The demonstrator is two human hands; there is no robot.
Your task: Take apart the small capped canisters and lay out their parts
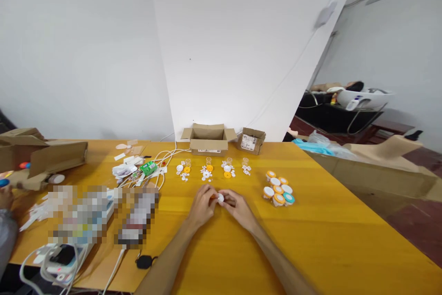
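Observation:
My left hand [203, 205] and my right hand [237, 206] meet over the yellow table [321, 240], fingers pinched together on a small white and orange plastic part [218, 198]. Just beyond them lie small groups of white and orange parts [206, 171] with little clear cups, set in a row. To the right of my right hand stands a cluster of finished round pieces [279, 191] with white, orange and teal tops.
An open cardboard box [208, 139] and a smaller box [252, 140] stand at the wall. Cables, a green packet [148, 167] and blurred items lie left. Another person's hand [5, 196] shows at the far left by a carton [41, 153].

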